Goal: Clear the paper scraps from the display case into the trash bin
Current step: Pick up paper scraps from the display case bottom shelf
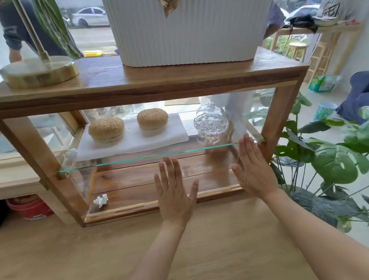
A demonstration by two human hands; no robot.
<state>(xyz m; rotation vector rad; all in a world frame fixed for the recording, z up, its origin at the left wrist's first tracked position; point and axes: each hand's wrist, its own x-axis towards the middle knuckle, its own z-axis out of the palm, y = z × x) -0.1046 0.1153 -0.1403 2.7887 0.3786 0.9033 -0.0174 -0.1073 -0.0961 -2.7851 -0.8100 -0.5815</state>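
A wooden display case (42, 151) with glass panels stands on a light wood table. One crumpled white paper scrap (101, 200) lies on the case's bottom board at the left. Another crumpled white scrap (70, 155) sits at the left end of the glass shelf. My left hand (174, 194) is flat, fingers spread, against the front glass near the middle. My right hand (252, 169) is flat against the glass at the right end. Both hold nothing. No trash bin is clearly identifiable.
Two sesame buns (106, 129) on a white sheet and a glass lidded jar (210, 123) sit on the shelf. A white planter (189, 31) and a lamp base (40, 72) stand on top. Leafy plants (333, 164) crowd the right. A red bucket (29, 207) stands under the left bench.
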